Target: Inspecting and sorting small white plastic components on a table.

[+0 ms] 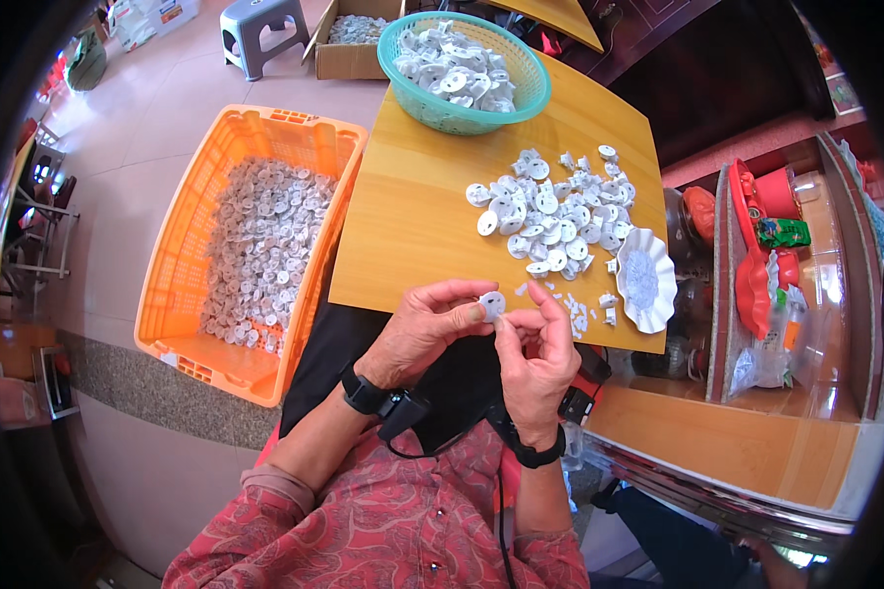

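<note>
Head view shows a small white plastic disc (492, 304) pinched between both hands just over the near edge of the wooden table (413, 216). Left hand (427, 329) grips it with thumb and forefinger; right hand (538, 358) nips its lower edge. Beyond lie a pile of white discs (555, 221), a white scalloped dish (646, 280), a teal basket (462, 69) and an orange crate (246, 245).

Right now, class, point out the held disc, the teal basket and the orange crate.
disc (492, 304), head view, its white face.
teal basket (462, 120), head view, front wall.
orange crate (172, 285), head view, left wall.
</note>
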Demonstrator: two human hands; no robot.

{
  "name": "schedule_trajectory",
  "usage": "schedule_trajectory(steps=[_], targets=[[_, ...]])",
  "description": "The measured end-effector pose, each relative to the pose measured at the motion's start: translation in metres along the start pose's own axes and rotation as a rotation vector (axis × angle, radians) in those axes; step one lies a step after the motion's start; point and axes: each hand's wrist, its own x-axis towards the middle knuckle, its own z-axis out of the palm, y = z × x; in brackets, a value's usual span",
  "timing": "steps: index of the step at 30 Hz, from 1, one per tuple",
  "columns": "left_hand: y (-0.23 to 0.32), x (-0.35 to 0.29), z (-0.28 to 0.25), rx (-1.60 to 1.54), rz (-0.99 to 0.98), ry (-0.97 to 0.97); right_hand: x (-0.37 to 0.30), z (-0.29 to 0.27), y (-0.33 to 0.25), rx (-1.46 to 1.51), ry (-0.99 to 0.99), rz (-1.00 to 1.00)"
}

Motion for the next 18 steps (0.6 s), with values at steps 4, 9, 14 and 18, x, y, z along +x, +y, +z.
schedule_trajectory(steps=[4, 9, 14, 18], targets=[[-0.0005, 0.0004, -0.0011, 0.044, 0.019, -0.003, 0.0016, 0.0014, -0.0015, -0.011, 0.004, -0.003], [0.0000, 0.0003, 0.0022, 0.079, 0.074, -0.024, 0.0011, 0.0019, -0.0026, -0.081, 0.006, -0.033], [-0.0012, -0.0010, 0.0011, 0.202, 0.170, -0.027, 0.0013, 0.0027, -0.0027, -0.114, -0.002, -0.062], [-0.0030, -0.0018, 0.0006, 0.272, 0.224, -0.026, 0.0003, 0.0036, -0.0031, -0.158, -0.015, -0.083]])
